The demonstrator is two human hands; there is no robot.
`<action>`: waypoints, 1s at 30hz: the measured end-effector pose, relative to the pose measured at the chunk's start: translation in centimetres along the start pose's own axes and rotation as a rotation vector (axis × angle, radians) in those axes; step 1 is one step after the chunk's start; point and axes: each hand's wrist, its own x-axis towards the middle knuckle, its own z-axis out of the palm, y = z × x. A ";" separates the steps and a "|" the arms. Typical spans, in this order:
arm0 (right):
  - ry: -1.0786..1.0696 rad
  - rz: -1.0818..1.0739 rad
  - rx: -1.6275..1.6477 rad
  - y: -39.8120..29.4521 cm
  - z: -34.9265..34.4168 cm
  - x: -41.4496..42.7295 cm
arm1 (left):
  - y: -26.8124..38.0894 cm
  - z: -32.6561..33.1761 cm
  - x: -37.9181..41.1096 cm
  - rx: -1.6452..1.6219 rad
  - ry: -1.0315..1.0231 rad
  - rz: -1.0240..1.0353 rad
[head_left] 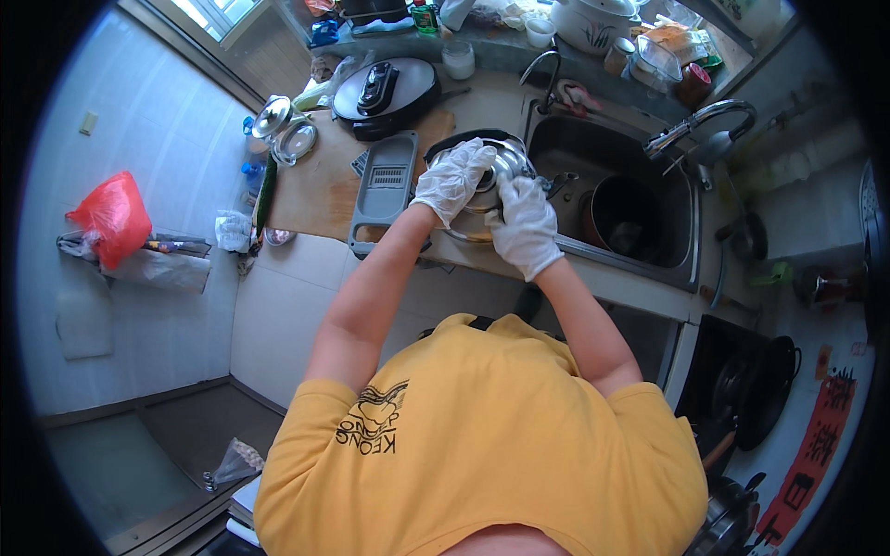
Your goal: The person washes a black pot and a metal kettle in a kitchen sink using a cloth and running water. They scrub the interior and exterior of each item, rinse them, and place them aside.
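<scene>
A shiny metal kettle (513, 158) with a dark handle and a spout on its right stands on the counter at the sink's left edge. My left hand (455, 177), in a white glove, lies over the kettle's upper left side and lid. On the near right side, my right hand (525, 226), gloved in white too, is against the kettle with its fingers bent; a bit of pale material shows by its thumb side, and I cannot tell what it is. Left of the kettle lies a grey plastic grater tray (389, 174) on a wooden cutting board (313, 191).
The sink (685, 229) holds a dark pot (605, 215) under a curved metal faucet (702, 118). Behind the board sits a round electric griddle (410, 87). A cucumber (266, 191) and glass lids (297, 139) are at the board's left end. Jars stand on the back ledge.
</scene>
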 end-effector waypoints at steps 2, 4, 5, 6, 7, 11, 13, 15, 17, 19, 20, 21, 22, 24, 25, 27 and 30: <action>-0.091 -0.060 0.092 1.8 1.2 -3.1 | 0.2 0.2 0.5 0.001 0.005 0.002; -0.182 -0.073 0.232 3.3 0.8 -5.2 | 0.0 0.2 0.3 0.029 0.012 -0.002; -0.222 -0.048 0.321 3.9 0.0 -5.8 | 0.2 0.3 0.1 -0.071 0.014 -0.056; -0.251 -0.028 0.406 4.3 -0.5 -5.5 | 0.4 0.2 0.2 -0.166 0.023 -0.101; -0.142 0.024 0.594 3.6 -1.8 -4.0 | 0.3 0.1 0.4 -0.256 0.038 -0.147; 0.396 -0.235 0.681 0.8 -9.5 5.4 | 0.4 0.4 0.6 -0.186 0.132 -0.084; 0.591 -0.576 0.315 -0.2 -12.4 11.3 | 0.4 0.4 0.2 -0.100 0.203 -0.096; 0.718 -0.688 0.242 0.4 -13.1 16.9 | 0.9 -0.4 0.2 -0.029 0.308 -0.099; 0.713 -0.627 0.467 1.5 -12.1 21.7 | 3.6 -4.0 1.6 -0.670 0.288 -0.539; 0.550 -0.351 0.363 0.9 -11.8 21.7 | 2.7 -3.9 0.3 -0.524 0.380 -0.646; 0.522 -0.270 0.268 1.9 -10.6 21.7 | 2.3 -3.9 -0.2 -0.495 0.389 -0.659; 0.439 -0.209 0.319 2.1 -10.5 20.9 | 1.9 -4.1 -1.1 -0.464 0.398 -0.684; 0.359 -0.143 0.361 2.4 -10.5 20.0 | 1.7 -4.2 -1.4 -0.434 0.408 -0.703; 0.282 -0.357 0.167 4.6 -10.7 16.3 | 1.8 -3.9 -0.8 -0.497 0.410 -0.742; 0.355 -0.467 0.207 6.3 -9.8 14.7 | 1.8 -3.8 -0.4 -0.530 0.403 -0.759; 0.152 -0.210 0.567 8.1 -7.2 10.0 | 2.2 -4.7 1.1 -0.470 0.248 -0.807; -0.056 0.380 1.404 6.7 -7.3 4.8 | 1.3 -5.0 3.6 -0.382 0.082 -0.845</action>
